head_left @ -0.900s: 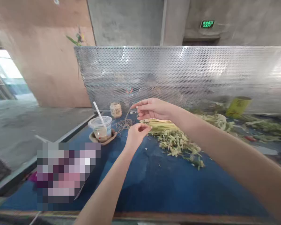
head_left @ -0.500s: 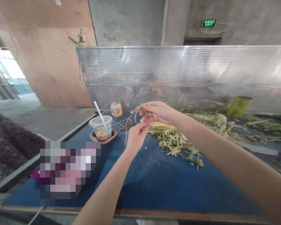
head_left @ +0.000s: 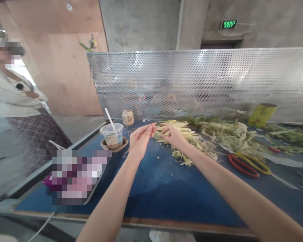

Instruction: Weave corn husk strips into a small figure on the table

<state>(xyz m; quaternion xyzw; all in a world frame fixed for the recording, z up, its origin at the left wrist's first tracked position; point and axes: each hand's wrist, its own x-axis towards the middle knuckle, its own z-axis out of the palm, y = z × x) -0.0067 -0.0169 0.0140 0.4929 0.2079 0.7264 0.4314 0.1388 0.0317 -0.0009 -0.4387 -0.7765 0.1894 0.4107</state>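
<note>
My left hand [head_left: 140, 138] is over the middle of the blue table, its thumb pressed against straight, joined fingers. What may be pinched there is too small to make out. To its right, my right hand [head_left: 175, 136] is at the bundle of pale green stalks [head_left: 183, 125], thumb and fingers apart and curved. Trimmed leaves [head_left: 185, 158] lie below the stalks. Some brown twine [head_left: 126, 154] shows behind my left hand, which hides most of it.
At left are a lidded cup [head_left: 112, 138] with a straw in a brown holder, a pale can [head_left: 128, 117] and a blurred-out item [head_left: 78, 181]. Red-and-yellow-handled scissors [head_left: 243, 165], leafy stems [head_left: 224, 132] and a yellow-green cylinder [head_left: 262, 115] lie right. A person [head_left: 17, 97] stands beyond the left edge.
My hands have moved apart: the left slightly left, the right off it towards the stalks with its fingers opened. The view has shifted, bringing the scissors and the standing person's upper body into sight.
</note>
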